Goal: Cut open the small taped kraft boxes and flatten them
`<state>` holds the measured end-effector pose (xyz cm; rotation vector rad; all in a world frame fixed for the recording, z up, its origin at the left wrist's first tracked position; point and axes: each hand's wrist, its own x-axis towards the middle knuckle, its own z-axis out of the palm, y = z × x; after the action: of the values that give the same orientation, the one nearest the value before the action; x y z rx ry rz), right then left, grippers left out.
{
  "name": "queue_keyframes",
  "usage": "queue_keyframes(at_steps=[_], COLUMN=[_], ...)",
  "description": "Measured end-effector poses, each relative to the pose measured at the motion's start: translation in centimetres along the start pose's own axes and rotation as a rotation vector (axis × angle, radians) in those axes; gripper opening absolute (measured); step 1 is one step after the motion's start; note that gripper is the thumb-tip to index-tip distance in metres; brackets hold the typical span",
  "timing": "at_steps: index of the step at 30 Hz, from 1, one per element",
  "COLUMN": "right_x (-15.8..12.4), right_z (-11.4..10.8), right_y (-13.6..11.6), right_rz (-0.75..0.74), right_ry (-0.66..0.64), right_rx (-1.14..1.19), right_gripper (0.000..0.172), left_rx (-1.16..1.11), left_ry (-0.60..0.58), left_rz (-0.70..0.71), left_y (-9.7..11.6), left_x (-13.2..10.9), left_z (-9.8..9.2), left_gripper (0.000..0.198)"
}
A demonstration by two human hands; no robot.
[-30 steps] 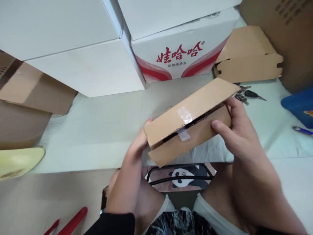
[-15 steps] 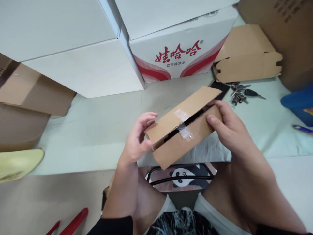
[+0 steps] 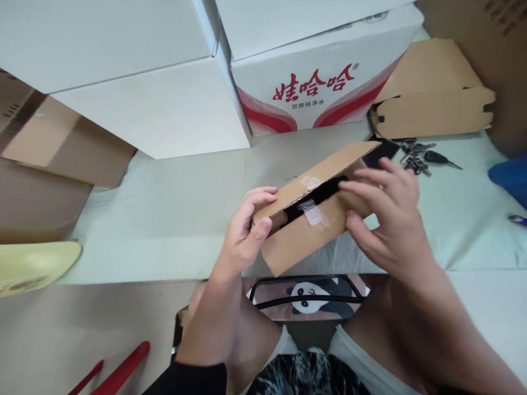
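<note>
A small brown cardboard box (image 3: 307,233) with torn clear tape is held over the pale green table edge. Its top flap (image 3: 325,170) is lifted, showing a dark gap. My left hand (image 3: 245,233) grips the box's left end, thumb on the front and fingers curled over the flap corner. My right hand (image 3: 385,214) holds the right end, fingers spread across the front wall and into the opening.
Large white cartons (image 3: 144,104) and a red-lettered white carton (image 3: 317,82) stand behind. A folded brown box (image 3: 432,99) and keys (image 3: 420,156) lie at the right, a black phone (image 3: 381,153) under the box. Red handles (image 3: 119,373) at bottom left.
The box's top flap has opened wider. My left hand went from touching the end to gripping the flap corner. My right fingers moved across the front into the gap.
</note>
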<state>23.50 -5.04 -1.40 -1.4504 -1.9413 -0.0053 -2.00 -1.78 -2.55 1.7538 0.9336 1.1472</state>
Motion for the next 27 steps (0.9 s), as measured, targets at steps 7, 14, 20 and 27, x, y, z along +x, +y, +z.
queue_keyframes(at_steps=[7,14,20,27], right_x=[0.5,1.7,1.8,0.6], right_z=[-0.4,-1.8,-2.0,-3.7], right_y=[-0.9,-1.9,-3.0,-3.7], right_rz=[-0.197,-0.170,-0.091,-0.068], right_ry=[-0.141,-0.169,-0.073,0.020], right_rx=[-0.069,-0.142,0.054,0.035], right_gripper=[0.027,0.015,0.012,0.018], left_rx=[0.100,-0.033,-0.106,-0.039], left_ry=[0.033,0.037,0.087,0.064], left_rz=[0.139,0.108,-0.035,0.001], left_y=[-0.4,0.6,-0.1,-0.5], left_x=[0.1,-0.1,0.1,0.2], left_z=[0.7,1.4,1.3,1.3], left_gripper=[0.037,0.041,0.042,0.044])
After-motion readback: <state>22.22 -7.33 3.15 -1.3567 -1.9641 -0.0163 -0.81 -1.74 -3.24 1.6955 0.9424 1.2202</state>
